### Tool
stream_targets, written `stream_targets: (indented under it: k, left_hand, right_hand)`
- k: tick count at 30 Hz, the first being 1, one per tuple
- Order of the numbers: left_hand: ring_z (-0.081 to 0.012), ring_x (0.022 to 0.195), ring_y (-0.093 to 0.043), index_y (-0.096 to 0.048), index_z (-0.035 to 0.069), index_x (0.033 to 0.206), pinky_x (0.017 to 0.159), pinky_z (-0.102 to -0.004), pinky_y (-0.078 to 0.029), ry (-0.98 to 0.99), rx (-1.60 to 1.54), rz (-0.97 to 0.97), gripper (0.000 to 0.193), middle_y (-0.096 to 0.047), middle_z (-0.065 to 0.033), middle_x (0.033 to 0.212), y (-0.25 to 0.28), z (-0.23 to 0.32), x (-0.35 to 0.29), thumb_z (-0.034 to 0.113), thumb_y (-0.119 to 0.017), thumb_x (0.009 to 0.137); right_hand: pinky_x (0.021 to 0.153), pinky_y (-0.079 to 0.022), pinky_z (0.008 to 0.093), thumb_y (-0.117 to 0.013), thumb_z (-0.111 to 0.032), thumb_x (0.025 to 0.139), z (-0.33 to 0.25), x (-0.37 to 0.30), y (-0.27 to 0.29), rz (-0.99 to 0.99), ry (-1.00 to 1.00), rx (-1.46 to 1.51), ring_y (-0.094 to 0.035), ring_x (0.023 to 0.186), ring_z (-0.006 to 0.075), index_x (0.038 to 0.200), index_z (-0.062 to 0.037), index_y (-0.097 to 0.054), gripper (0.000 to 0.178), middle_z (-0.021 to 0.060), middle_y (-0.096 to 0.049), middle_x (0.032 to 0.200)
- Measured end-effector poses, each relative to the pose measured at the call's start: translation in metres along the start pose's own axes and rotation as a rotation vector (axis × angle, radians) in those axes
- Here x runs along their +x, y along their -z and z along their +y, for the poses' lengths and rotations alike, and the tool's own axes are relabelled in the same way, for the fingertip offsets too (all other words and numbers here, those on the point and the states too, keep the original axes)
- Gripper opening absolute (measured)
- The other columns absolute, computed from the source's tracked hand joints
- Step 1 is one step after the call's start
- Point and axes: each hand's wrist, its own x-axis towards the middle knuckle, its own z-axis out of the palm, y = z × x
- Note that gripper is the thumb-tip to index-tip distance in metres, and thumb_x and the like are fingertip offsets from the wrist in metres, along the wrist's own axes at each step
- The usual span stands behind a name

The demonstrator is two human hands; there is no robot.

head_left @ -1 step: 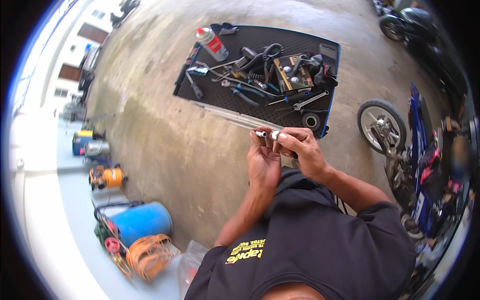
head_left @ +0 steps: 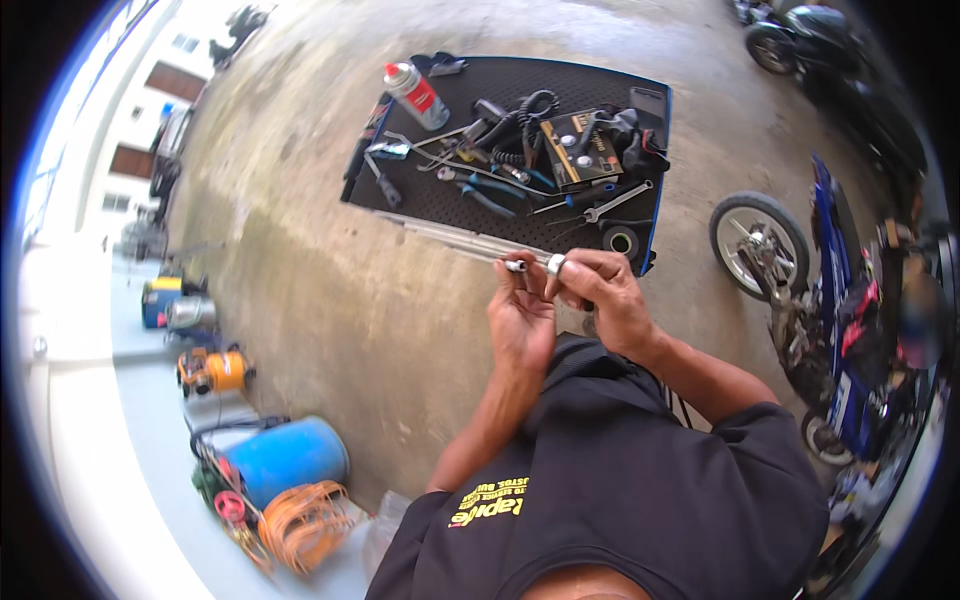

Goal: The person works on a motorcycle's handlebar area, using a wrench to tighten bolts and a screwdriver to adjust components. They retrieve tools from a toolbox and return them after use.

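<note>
In front of my chest, my left hand (head_left: 522,325) pinches a small shiny metal cylinder (head_left: 515,266) between thumb and fingers. My right hand (head_left: 608,300) grips a short, pale round piece (head_left: 555,265) with thumb and forefinger. A narrow gap separates the two pieces, and their exact kind is too small to tell. Just beyond my hands stands a cart with a black perforated top (head_left: 440,212). Near its closest edge lie a roll of black tape (head_left: 621,243), a combination wrench (head_left: 618,201) and a blue-handled screwdriver (head_left: 580,200).
Blue-handled pliers (head_left: 480,190), a box (head_left: 580,150) and a red-capped spray can (head_left: 417,96) occupy the cart. A partly dismantled blue motorcycle (head_left: 835,300) stands at right. At left are a blue tank (head_left: 285,462), coiled orange hose (head_left: 305,525) and an orange machine (head_left: 215,370).
The gap between the two small pieces has widened a little as my hands part slightly. The whole view has shifted slightly.
</note>
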Motion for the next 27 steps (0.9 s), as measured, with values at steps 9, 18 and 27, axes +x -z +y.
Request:
stream_targets:
  k: [9, 18, 27]
  left_hand:
    - [-0.0222, 0.094, -0.065, -0.059, -0.001, 0.114, 0.087, -0.0326, -0.060, 0.214, 0.262, 0.143, 0.024, -0.066, -0.0131, 0.106, 0.175, 0.216, 0.230, 0.015, -0.041, 0.111]
    - [-0.0136, 0.075, -0.063, -0.060, 0.003, 0.119, 0.054, -0.0209, -0.047, -0.081, 0.417, 0.458, 0.027, -0.071, -0.0139, 0.105, 0.163, 0.243, 0.355, 0.014, -0.039, 0.108]
    - [-0.0090, 0.061, -0.052, -0.060, 0.008, 0.104, 0.052, -0.0196, -0.040, 0.018, 0.422, 0.279, 0.021, -0.067, -0.0042, 0.085, 0.172, 0.267, 0.367, 0.017, -0.041, 0.109]
  right_hand:
    - [0.065, -0.046, 0.0237, -0.060, -0.019, 0.105, 0.046, -0.010, -0.009, 0.633, 0.074, -0.394, -0.056, 0.071, 0.0062, 0.111, 0.0051, -0.070, 0.027, 0.0011, -0.063, 0.083]
    - [0.061, -0.049, 0.0288, -0.064, -0.016, 0.101, 0.148, -0.134, -0.067, 1.061, -0.170, -1.034, -0.059, 0.065, 0.0102, 0.116, 0.0034, -0.072, 0.025, 0.0039, -0.062, 0.076]
    - [0.076, -0.053, 0.0359, -0.069, -0.014, 0.095, 0.152, -0.160, -0.118, 1.218, -0.218, -0.931, -0.068, 0.078, 0.0228, 0.118, 0.0045, -0.071, 0.030, 0.0185, -0.072, 0.090]
